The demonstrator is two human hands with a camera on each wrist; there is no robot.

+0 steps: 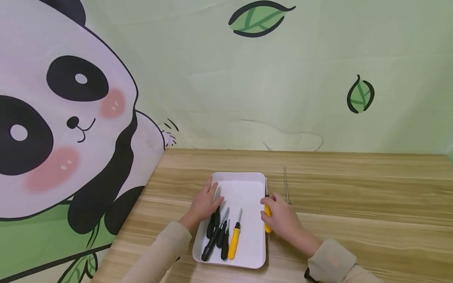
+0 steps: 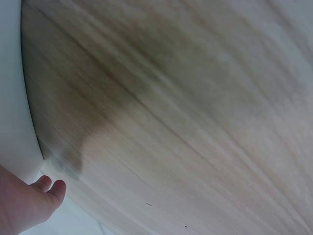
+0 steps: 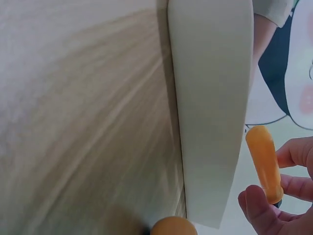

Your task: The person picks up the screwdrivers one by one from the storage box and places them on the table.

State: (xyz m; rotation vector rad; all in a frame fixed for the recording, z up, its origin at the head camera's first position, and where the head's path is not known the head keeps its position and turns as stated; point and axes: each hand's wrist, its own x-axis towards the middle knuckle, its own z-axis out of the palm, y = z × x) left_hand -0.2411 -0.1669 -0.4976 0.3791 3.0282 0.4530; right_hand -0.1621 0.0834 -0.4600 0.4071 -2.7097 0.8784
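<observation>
A white tray [image 1: 247, 251] holds several black-handled screwdrivers [image 1: 211, 243] and one yellow-handled screwdriver [image 1: 234, 243]. My left hand [image 1: 204, 202] lies over the tray's left rim with fingers spread, partly covering the black handles. At the right rim, my right hand [image 1: 283, 216] holds another yellow screwdriver [image 1: 267, 216] by its handle, the shaft pointing away from me. In the right wrist view that handle [image 3: 263, 159] sits between thumb and fingers, above the table. Beyond the right hand, a long metal shaft [image 1: 286, 184] lies on the table, its handle hidden behind the hand.
The tray stands on a wood-grain table [image 1: 382, 188]. A rounded orange handle end [image 3: 173, 227] shows at the bottom of the right wrist view, beside the tray wall [image 3: 210, 107]. Behind the table's far edge hangs a pale green backdrop [image 1: 283, 78] with a panda and leaves.
</observation>
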